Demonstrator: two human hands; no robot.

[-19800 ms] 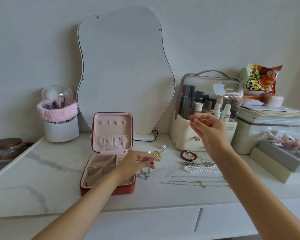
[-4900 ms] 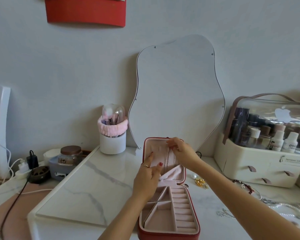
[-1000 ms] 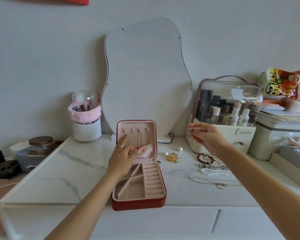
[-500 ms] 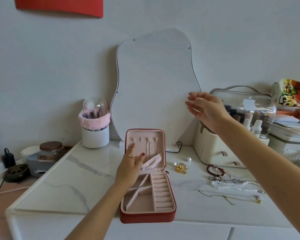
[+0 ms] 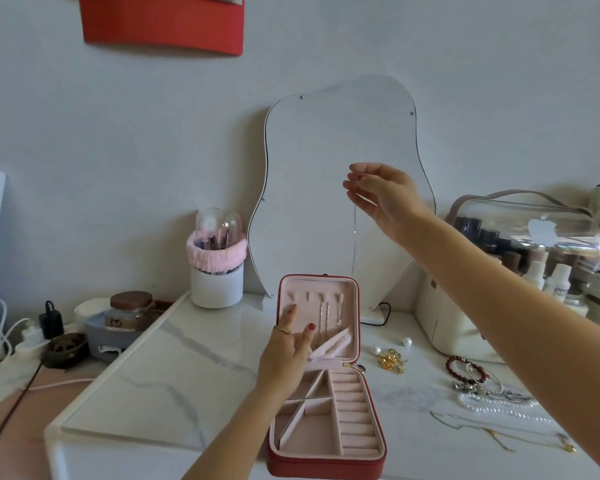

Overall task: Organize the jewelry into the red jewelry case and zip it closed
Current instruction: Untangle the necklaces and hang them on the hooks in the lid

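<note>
A: We see the right hand (image 5: pixel 385 195) up at centre frame, pinching a thin chain (image 5: pixel 354 230) that dangles in front of the mirror (image 5: pixel 309 188).

B: And the left hand (image 5: pixel 286 355), lower centre, rests straight fingers on the raised lid of the red case (image 5: pixel 326 459), gripping nothing.

A: We count chains already hanging inside that lid. At lower right, the bracelet (image 5: pixel 465 368), pearls (image 5: pixel 499 408) and gold chain (image 5: pixel 492 433) lie on the table (image 5: pixel 174 372).
</note>
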